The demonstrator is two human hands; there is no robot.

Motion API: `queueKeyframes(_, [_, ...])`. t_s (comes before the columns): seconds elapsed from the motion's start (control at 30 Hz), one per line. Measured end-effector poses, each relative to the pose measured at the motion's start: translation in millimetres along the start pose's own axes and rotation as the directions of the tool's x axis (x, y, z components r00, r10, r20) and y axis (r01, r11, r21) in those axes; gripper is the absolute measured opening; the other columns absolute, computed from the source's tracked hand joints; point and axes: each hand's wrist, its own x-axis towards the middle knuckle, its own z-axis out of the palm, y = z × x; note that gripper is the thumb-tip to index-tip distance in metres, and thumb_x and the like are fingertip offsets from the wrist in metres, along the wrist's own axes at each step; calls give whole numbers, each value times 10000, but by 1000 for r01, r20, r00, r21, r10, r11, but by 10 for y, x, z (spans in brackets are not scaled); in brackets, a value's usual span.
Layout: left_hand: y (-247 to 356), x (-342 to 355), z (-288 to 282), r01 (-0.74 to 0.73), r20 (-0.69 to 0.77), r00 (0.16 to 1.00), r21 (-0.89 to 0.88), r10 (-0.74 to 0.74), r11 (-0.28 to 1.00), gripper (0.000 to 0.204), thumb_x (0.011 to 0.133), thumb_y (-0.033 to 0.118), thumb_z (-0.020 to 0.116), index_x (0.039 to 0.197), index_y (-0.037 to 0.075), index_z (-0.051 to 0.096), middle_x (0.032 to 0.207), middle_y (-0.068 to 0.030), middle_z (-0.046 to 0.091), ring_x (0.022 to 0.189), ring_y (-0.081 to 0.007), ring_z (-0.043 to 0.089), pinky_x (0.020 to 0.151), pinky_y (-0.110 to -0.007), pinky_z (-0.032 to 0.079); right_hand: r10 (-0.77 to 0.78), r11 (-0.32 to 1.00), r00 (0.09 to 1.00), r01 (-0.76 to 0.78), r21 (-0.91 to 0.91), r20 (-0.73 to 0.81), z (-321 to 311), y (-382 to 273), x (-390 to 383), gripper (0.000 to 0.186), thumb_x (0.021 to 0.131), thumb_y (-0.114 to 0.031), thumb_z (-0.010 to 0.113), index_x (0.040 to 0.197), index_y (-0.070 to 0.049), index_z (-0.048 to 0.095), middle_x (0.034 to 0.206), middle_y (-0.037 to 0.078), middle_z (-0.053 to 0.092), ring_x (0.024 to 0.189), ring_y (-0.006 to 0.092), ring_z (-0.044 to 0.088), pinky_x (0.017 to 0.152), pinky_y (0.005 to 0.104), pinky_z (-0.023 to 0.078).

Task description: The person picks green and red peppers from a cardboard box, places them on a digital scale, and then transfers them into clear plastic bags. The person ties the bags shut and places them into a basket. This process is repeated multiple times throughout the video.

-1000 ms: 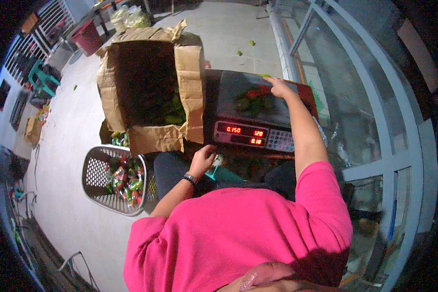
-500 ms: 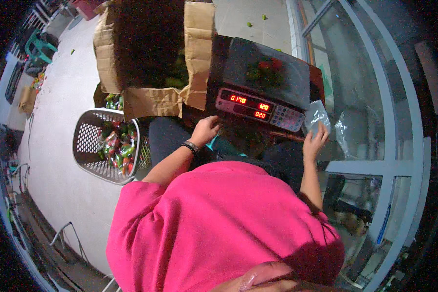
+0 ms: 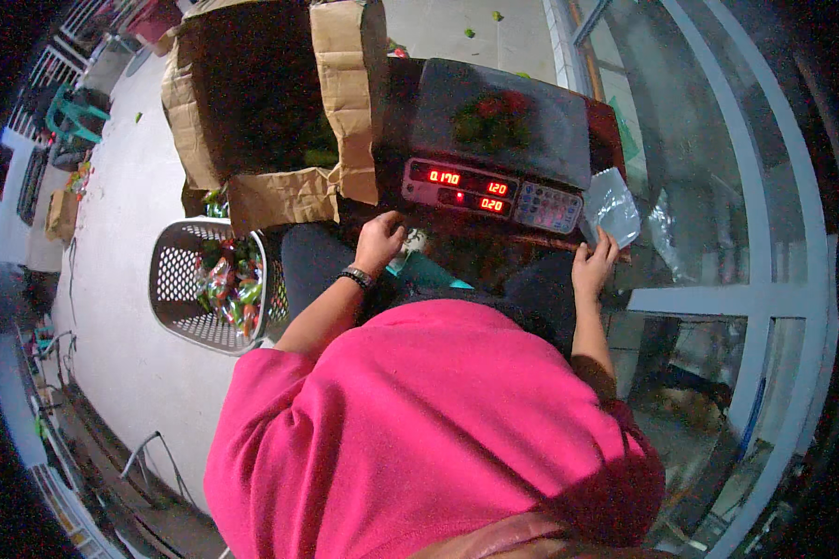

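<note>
Head view: right grip [image 3: 592, 267] loosely bent at the near edge of the clear plastic bag [image 3: 613, 207], just beyond it; pinch unclear. Left grip [image 3: 378, 243] curled, contents can't tell. Bag judged light, limp, slippery; best taken by near edge.

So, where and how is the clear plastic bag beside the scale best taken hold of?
Probably by pinching the near edge of the clear plastic bag, coming from that same side: it looks thin and flat, the right grip is at that edge, and the scale stands close on the left.
</note>
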Motion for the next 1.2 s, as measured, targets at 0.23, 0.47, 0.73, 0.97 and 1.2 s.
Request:
queueKeyframes(0.23, [-85,-16,54,-86,-16,996,56,87,995,267,706,165,560,911,-5,575,815,-186,588,757,-295,578,657,-338,449,117,984,990,-126,-124,-75,58,210,141,427,691,-116,588,1091,-48,456,1096,161,427,987,325,435,857,399,345])
queueKeyframes(0.47, [-21,67,-4,28,81,996,114,-37,993,310,706,172,576,938,-33,559,835,-203,580,773,-309,566,665,-348,441,297,894,950,-241,-377,99,555,911,598,374,769,-313,539,1089,-122,512,1187,125,421,1112,307,374,915,435,292])
queueKeyframes(0.73, [-60,-11,-59,117,69,989,175,-130,978,339,699,133,562,995,-32,541,860,-201,586,787,-295,578,682,-328,446,295,916,943,-233,-326,155,463,501,593,393,652,-190,638,1009,-96,504,1063,127,412,1013,327,383,825,474,349])
queueKeyframes(0.97, [-283,6,57,52,76,995,87,-58,995,319,692,102,543,980,-33,543,831,-195,593,773,-279,586,679,-320,447,367,926,909,-337,172,-197,624,706,599,689,638,-292,665,1186,-72,308,1095,205,383,962,368,408,826,428,363])
queueKeyframes(1.2, [-64,-116,-63,110,114,986,87,-119,990,303,685,89,530,967,-19,551,824,-187,596,740,-247,597,659,-302,452,498,832,795,-324,-451,347,163,285,840,423,677,-325,615,1025,-106,522,1071,135,469,1012,342,427,853,380,377])
